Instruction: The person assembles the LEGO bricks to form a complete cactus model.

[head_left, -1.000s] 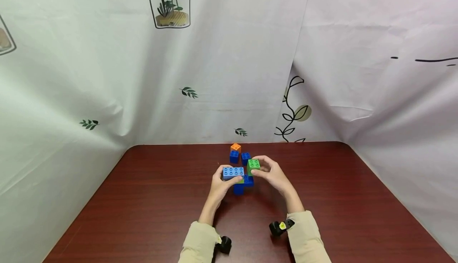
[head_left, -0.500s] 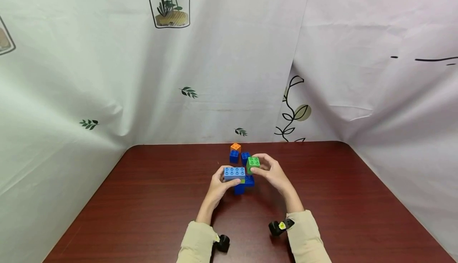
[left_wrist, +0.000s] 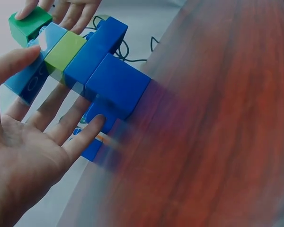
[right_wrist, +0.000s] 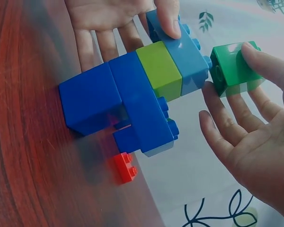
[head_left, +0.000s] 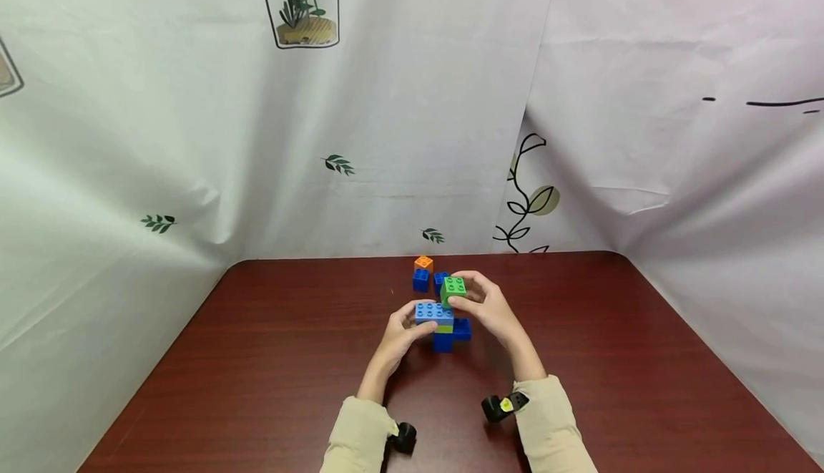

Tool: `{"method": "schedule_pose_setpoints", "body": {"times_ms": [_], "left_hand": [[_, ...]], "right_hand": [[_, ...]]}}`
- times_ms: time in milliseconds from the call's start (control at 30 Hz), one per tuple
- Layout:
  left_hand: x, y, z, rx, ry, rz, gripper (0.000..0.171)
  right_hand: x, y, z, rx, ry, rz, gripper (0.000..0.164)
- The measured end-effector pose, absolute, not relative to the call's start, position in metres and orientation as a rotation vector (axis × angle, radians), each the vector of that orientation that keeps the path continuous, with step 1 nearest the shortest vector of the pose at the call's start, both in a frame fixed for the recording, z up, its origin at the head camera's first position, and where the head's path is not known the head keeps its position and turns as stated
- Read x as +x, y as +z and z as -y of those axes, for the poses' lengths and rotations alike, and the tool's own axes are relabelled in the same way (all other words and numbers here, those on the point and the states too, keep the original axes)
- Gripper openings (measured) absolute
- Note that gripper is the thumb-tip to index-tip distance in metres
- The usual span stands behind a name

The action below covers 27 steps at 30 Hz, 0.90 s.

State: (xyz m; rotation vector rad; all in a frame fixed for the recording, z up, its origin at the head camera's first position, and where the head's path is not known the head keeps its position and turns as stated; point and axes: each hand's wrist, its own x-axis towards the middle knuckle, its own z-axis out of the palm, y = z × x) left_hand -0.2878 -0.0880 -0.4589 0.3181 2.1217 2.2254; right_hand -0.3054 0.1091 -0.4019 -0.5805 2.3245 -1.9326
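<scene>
My left hand (head_left: 395, 337) pinches the light blue brick (head_left: 434, 311) at its left end, thumb in front and fingers behind. That brick tops a stack: a lime green brick (right_wrist: 159, 68) under it, then a long dark blue brick (right_wrist: 142, 104) jutting to the right, then a dark blue brick (right_wrist: 90, 97) at the base. A green brick (right_wrist: 234, 64) is between the thumb and fingers of my right hand (head_left: 489, 305). It hangs over the right end of the light blue brick, close to its studs; in the right wrist view a slight gap shows.
Behind the stack on the brown table (head_left: 290, 358) stand an orange brick (head_left: 423, 263), a blue brick (head_left: 421, 280) in front of it and another blue brick (head_left: 439, 281), partly hidden by the green one. A patterned white cloth (head_left: 412, 137) hangs past the far edge.
The stack has shifted slightly right with my left hand. My right hand has carried the green brick a little up and left, so it now overlaps the light blue brick's right end.
</scene>
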Motion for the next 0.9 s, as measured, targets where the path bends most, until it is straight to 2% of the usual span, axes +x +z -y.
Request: {"method": "schedule_pose_setpoints", "body": {"times_ms": [533, 900], "left_hand": [[-0.288, -0.461, 0.093, 0.363, 2.165, -2.141, 0.043], [-0.288, -0.461, 0.093, 0.376, 2.172, -2.088, 0.046]], "right_hand": [[-0.302, -0.401, -0.093, -0.646, -1.896, -2.377, 0.042], [-0.296, -0.399, -0.078, -0.643, -2.026, -2.330, 0.041]]}}
